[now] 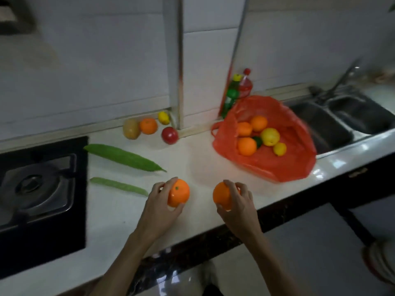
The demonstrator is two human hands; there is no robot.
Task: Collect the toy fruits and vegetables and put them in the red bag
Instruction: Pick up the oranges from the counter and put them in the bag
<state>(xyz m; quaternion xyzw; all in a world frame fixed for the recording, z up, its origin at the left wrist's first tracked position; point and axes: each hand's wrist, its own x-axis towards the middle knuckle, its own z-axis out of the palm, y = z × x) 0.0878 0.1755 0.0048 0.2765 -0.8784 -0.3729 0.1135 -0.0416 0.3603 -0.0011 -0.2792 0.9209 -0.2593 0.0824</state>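
Observation:
My left hand [158,207] grips a toy orange [179,192] above the white counter, and my right hand [237,205] grips a second toy orange [221,194] just to the right. The red bag [277,163] lies open at the right with several oranges and lemons inside. Against the back wall sit a potato [131,129], an orange [148,126], a lemon [163,118] and a red apple [170,135]. A large green gourd [123,157] and a thin green pod [118,186] lie on the counter left of my hands.
A gas stove [40,189] fills the counter's left side. A steel double sink [342,122] with a tap lies right of the bag. Green and red bottles [237,90] stand behind the bag by the wall. The counter's dark front edge [213,238] runs below my hands.

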